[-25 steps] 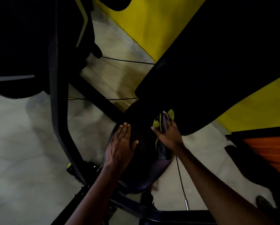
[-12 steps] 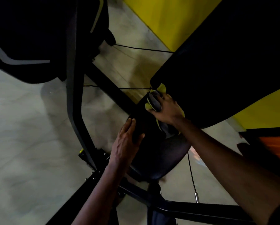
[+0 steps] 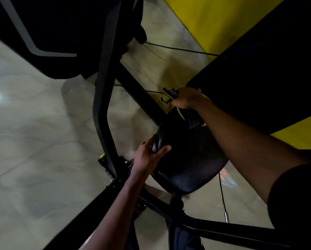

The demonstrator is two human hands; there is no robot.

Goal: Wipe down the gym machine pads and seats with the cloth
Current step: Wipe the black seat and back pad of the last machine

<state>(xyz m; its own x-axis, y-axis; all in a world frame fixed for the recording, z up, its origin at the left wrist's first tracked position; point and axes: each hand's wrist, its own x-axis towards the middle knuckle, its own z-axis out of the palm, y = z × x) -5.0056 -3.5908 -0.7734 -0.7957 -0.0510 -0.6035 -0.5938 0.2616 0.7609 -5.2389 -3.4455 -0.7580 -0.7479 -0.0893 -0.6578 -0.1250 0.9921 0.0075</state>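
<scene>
both hands on the machine. left hand [image 3: 149,156] grips the black seat [image 3: 190,165] by its edge, thumb on top. right hand [image 3: 187,100] is clenched round the yellow-grey cloth [image 3: 194,121], which bunches past its fingers and hangs below the wrist, right under the back pad [image 3: 259,78].

1 rounded black vinyl seat [image 3: 187,168]; 1 lg black back pad [image 3: 259,78]; 1 yellow-grey cloth [image 3: 166,99]; 2 hands: left hand [image 3: 148,156], right hand [image 3: 187,100].
</scene>
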